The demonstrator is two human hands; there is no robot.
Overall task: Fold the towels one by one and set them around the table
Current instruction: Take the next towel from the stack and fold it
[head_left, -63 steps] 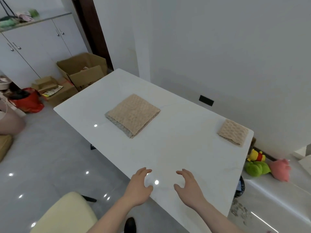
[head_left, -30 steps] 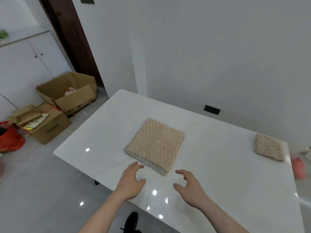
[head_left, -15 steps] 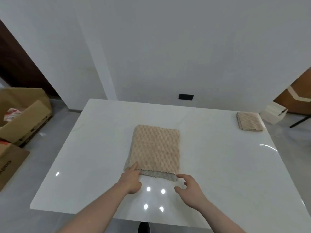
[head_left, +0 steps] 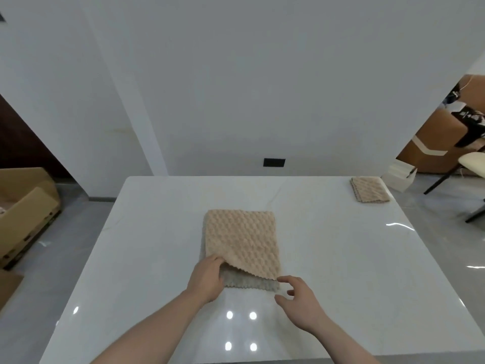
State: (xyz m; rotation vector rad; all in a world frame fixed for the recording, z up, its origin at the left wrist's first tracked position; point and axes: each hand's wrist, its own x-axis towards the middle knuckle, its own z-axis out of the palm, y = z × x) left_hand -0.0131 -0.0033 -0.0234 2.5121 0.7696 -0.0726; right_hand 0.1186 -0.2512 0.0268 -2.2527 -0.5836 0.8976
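Observation:
A beige bobble-textured towel [head_left: 241, 240] lies folded in the middle of the white table [head_left: 341, 258]. My left hand [head_left: 207, 278] grips the near left corner of its top layer and lifts it a little, so the grey underside shows. My right hand [head_left: 299, 302] hovers by the towel's near right corner with its fingers loosely curled, holding nothing. A second, smaller folded beige towel [head_left: 369, 193] sits at the far right corner of the table.
Open cardboard boxes [head_left: 23, 211] stand on the floor to the left. A cream chair [head_left: 472, 164] and a small white box [head_left: 399, 177] are beyond the table's right corner. A white wall runs along the table's far edge.
I came round to the table's long side and both hands reached the middle towel. My left hand took hold of the near left corner of the top layer and raised it.

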